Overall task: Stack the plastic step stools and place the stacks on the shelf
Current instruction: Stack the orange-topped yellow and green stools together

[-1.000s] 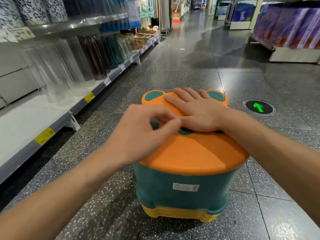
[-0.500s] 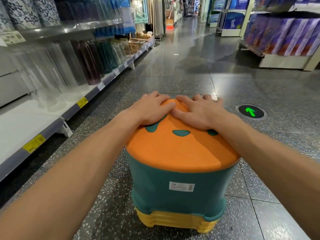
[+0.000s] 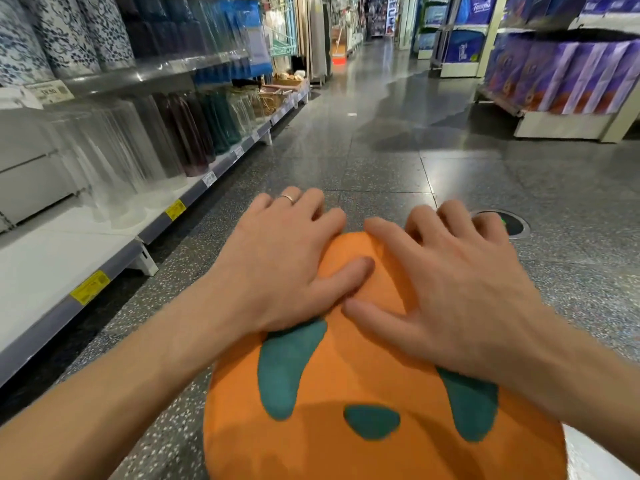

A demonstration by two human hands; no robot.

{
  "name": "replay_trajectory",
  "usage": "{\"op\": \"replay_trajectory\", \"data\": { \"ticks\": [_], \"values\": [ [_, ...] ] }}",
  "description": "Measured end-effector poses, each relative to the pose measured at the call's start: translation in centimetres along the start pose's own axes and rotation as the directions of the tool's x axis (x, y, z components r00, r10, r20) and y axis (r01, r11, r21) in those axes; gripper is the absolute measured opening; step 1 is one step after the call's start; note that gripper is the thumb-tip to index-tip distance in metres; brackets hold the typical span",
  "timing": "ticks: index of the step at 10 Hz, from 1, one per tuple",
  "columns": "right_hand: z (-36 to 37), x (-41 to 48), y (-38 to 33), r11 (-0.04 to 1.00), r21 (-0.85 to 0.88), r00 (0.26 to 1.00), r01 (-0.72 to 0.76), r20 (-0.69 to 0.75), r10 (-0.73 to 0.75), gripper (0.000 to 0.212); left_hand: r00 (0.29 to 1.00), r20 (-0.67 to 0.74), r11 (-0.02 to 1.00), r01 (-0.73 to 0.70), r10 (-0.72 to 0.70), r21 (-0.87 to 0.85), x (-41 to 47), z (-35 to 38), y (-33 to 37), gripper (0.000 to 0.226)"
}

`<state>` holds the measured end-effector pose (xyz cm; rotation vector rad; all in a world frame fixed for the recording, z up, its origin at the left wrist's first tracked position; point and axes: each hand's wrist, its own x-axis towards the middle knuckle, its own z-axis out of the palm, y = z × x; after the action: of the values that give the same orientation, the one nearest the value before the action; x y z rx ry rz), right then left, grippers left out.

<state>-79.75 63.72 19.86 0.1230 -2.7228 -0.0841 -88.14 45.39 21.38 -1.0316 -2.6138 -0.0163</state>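
Note:
The step stool stack shows only its orange top (image 3: 360,386) with teal face marks, filling the lower middle of the view; the teal body and yellow stools beneath are hidden. My left hand (image 3: 284,271), with a ring on it, lies on the far left of the top. My right hand (image 3: 450,289) lies on the far right. The fingers of both hands curl over the far edge and the thumbs press on the surface. The low white shelf (image 3: 45,271) runs along the left, with a bare stretch level with the stool.
Clear and dark glass vases (image 3: 138,161) stand further along the shelf, with patterned jars (image 3: 62,32) on the level above. A round floor light (image 3: 514,226) sits just past my right hand. Purple packs (image 3: 561,71) fill a display at the right. The aisle runs ahead.
Both hands have slid apart and forward to the far edge of the orange top. The top now fills much more of the view and tilts toward me, hiding the stools below.

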Motion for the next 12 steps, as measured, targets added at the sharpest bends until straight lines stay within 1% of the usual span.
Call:
{"op": "replay_trajectory", "data": {
  "ticks": [1,2,3,4,5,6,7,8,9,10,11,12],
  "values": [
    [-1.8,-2.3,0.0,0.994,0.019,0.992,0.112,-0.061,-0.111,0.075,0.988,0.135,0.996,-0.076,0.081,-0.047,-2.2,-2.9,1.8,0.064],
    [-3.1,-4.6,-0.4,0.970,0.095,0.974,0.226,-0.045,-0.222,0.078,0.926,0.359,0.989,-0.079,0.118,-0.122,-5.1,-4.8,2.4,0.079],
    [-3.8,-6.3,-0.3,0.907,0.329,0.950,0.262,0.080,-0.303,0.074,0.822,0.549,0.980,-0.047,0.149,-0.194,-6.8,-5.8,3.4,0.097],
    [-4.1,-5.8,0.2,0.740,0.667,0.868,0.089,0.313,-0.386,0.058,0.679,0.715,0.986,-0.102,0.165,-0.131,-7.7,-4.8,5.4,0.101],
    [-3.0,-4.0,0.3,0.643,0.766,0.821,-0.002,0.368,-0.436,0.040,0.701,0.711,0.983,0.083,0.061,-0.166,-8.5,-4.3,5.5,0.098],
    [0.7,-1.3,-0.3,0.803,0.595,0.798,0.029,0.471,-0.378,0.072,0.771,0.618,0.968,0.008,0.152,-0.249,-9.3,-3.7,5.3,0.099],
    [5.6,2.0,0.0,0.895,0.425,0.714,-0.133,0.668,-0.211,0.095,0.823,0.532,0.970,-0.090,0.200,-0.224,-8.4,-3.4,5.1,0.090],
    [8.4,4.7,0.9,0.903,0.368,0.636,-0.223,0.757,-0.151,0.089,0.866,0.470,0.982,-0.105,0.168,-0.157,-8.2,-4.4,5.6,0.084],
    [9.1,6.2,0.9,0.905,0.360,0.577,-0.225,0.798,-0.174,0.083,0.877,0.463,0.970,-0.014,0.128,-0.242,-9.0,-4.0,5.8,0.108],
    [9.3,6.8,0.4,0.919,0.331,0.578,-0.213,0.801,-0.154,0.092,0.844,0.522,0.954,0.041,0.126,-0.296,-8.9,-4.5,5.5,0.119],
    [10.6,6.9,0.7,0.924,0.325,0.607,-0.204,0.782,-0.141,0.097,0.785,0.598,0.944,0.052,0.163,-0.326,-8.7,-4.8,6.4,0.117],
    [11.1,6.8,1.0,0.917,0.324,0.663,-0.232,0.743,-0.095,0.098,0.752,0.617,0.914,0.049,0.231,-0.402,-8.0,-3.7,5.5,0.119]
  ]
}}
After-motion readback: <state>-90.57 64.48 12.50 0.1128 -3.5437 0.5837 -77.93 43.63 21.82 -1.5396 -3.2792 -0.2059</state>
